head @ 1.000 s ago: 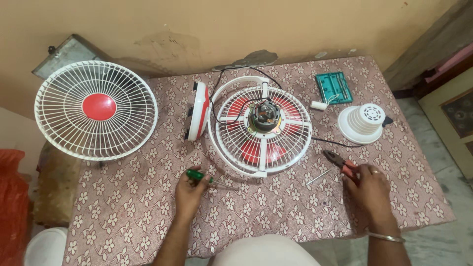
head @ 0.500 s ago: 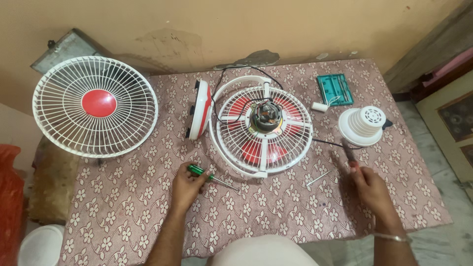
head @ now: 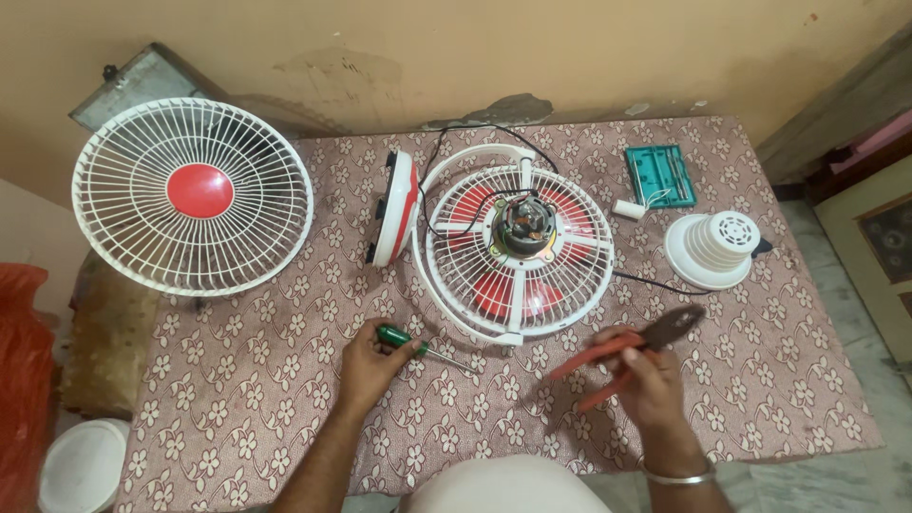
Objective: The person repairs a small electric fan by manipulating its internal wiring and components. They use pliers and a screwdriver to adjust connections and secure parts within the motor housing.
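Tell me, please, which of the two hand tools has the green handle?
The green-handled screwdriver in the left hand; the pliers in the right hand have red-orange handles.

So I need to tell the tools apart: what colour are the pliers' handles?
Red-orange, on the pliers in the right hand; head view.

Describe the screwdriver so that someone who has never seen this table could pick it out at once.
On the floral tablecloth, look just below the open fan cage with its bare motor. The screwdriver lies there under the left hand. Its green handle and thin straight shaft set it apart from the red-handled pliers.
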